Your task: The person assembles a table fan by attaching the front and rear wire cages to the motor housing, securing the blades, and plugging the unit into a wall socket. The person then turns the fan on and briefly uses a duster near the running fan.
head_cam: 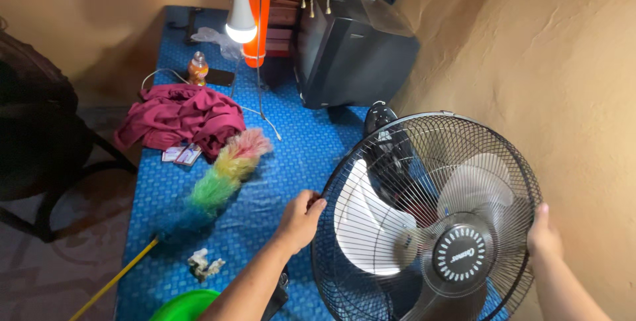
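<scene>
1. Grip state: we see the left hand (299,218) closed on the left rim of the fan (427,218) guard, fingers curled over the outer ring.
2. We see the right hand (544,233) pressed against the right rim of the same guard, fingers wrapped round the edge.
3. We locate the fan at the near right end of the bench (298,142), its black wire guard facing up toward the camera, with pale blades and a round black hub behind the wires.
4. We note a blue patterned cover on the bench.
5. We find a multicoloured feather duster (218,182) with a yellow handle lying left of the fan, well apart from it.
6. We observe a maroon cloth (179,115) beyond the duster and a dark television (351,49) at the far end.
7. We register a lit bulb (241,19) hanging above the bench.
</scene>
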